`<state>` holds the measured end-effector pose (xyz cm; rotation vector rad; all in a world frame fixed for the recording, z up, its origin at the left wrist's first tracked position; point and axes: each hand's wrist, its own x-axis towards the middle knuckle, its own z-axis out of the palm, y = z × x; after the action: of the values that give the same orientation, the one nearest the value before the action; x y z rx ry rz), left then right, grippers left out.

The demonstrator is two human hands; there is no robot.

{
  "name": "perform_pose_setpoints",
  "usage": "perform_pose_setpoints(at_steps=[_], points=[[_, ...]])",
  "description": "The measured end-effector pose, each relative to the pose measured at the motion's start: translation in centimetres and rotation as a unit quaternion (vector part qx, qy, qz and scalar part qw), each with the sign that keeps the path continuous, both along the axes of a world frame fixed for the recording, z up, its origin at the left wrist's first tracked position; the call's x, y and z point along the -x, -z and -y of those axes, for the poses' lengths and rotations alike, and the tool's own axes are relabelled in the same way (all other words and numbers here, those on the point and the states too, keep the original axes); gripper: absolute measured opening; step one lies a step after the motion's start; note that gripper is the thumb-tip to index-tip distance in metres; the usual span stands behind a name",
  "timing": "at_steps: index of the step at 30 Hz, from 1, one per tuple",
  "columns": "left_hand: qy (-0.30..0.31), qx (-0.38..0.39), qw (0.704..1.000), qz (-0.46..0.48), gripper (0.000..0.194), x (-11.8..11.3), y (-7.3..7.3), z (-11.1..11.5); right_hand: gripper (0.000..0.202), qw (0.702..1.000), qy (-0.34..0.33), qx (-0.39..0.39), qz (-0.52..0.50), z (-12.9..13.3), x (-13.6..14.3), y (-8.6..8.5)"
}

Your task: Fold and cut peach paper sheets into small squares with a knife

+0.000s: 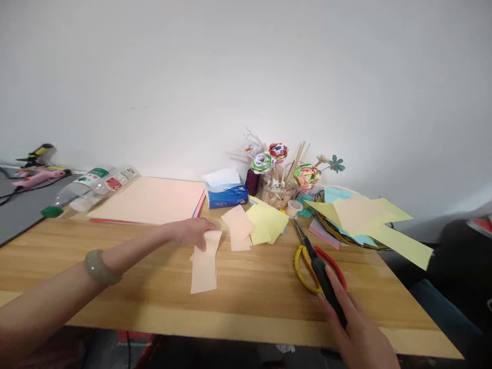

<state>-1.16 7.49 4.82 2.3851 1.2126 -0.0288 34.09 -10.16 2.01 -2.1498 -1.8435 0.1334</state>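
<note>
Over the left middle of the table, my left hand [194, 230] is closed on the top end of a peach paper strip [204, 266], which hangs or lies toward the front edge. Near the right front, the fingers of my right hand [359, 328] are around a black-handled tool [325, 282] with a narrow metal tip pointing away; its exact kind is unclear. Under or beside that tool are scissors [298, 271] with yellow and red handle loops. Cut peach pieces [237, 225] and yellow pieces [267, 223] lie between my hands, farther back.
Large peach sheets [154, 197] are stacked at the left, beside clear bottles [88, 187] and a pink glue gun [40, 178]. Along the wall stand a blue tissue pack [226, 197] and a jar [279, 196] with paper flowers. A basket [338, 233] overflows with paper scraps.
</note>
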Motion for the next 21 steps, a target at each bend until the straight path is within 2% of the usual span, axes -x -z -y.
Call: perform_pose_setpoints(at_steps=[2, 4, 6, 10, 11, 13, 14, 16, 17, 18, 19, 20, 21], points=[[0.007, 0.021, 1.000, 0.003, 0.021, -0.6, -0.6, -0.5, 0.058, 0.999, 0.052, 0.015, 0.008, -1.2, 0.0, -0.2], [0.006, 0.023, 1.000, 0.020, 0.017, -1.5, -1.0, -1.4, 0.062, 0.997, 0.074, 0.029, 0.004, -2.4, 0.1, -0.2], [-0.014, -0.002, 0.999, 0.043, 0.022, -2.7, -1.1, -2.7, 0.065, 0.995, 0.089, 0.042, 0.003, -3.4, 0.2, -0.2], [-0.086, -0.111, 0.986, 0.087, 0.052, -5.0, -1.1, -5.2, 0.067, 0.993, 0.095, 0.059, 0.022, -4.9, 0.0, -0.2], [-0.095, -0.141, 0.981, 0.099, 0.055, -5.3, -1.3, -5.4, 0.065, 0.994, 0.092, 0.060, 0.030, -5.1, 0.0, -0.2], [-0.097, -0.194, 0.968, 0.124, 0.050, -5.7, -2.0, -4.7, 0.062, 0.993, 0.086, 0.060, 0.052, -5.7, -0.2, -0.1], [-0.088, -0.216, 0.963, 0.138, 0.044, -5.8, -2.5, -3.6, 0.060, 0.993, 0.081, 0.058, 0.067, -5.9, -0.3, -0.1], [-0.049, -0.233, 0.957, 0.166, 0.032, -5.8, -3.6, -0.1, 0.056, 0.992, 0.058, 0.043, 0.107, -6.4, -0.6, 0.1], [-0.009, -0.230, 0.955, 0.188, 0.033, -5.6, -4.1, 2.2, 0.054, 0.990, 0.041, 0.031, 0.130, -6.6, -0.7, 0.2], [0.062, -0.208, 0.946, 0.242, 0.034, -5.4, -4.3, 4.8, 0.052, 0.988, 0.024, 0.017, 0.153, -6.9, -0.9, 0.4], [0.106, -0.162, 0.945, 0.265, 0.033, -5.2, -4.4, 7.4, 0.050, 0.984, 0.010, 0.001, 0.175, -7.2, -1.0, 0.5], [0.116, -0.127, 0.948, 0.267, 0.033, -4.8, -4.3, 10.0, 0.048, 0.980, -0.003, -0.014, 0.197, -7.5, -1.1, 0.7], [0.076, -0.102, 0.957, 0.262, 0.034, -4.4, -3.9, 12.3, 0.046, 0.976, -0.016, -0.029, 0.217, -7.8, -1.2, 0.8]])
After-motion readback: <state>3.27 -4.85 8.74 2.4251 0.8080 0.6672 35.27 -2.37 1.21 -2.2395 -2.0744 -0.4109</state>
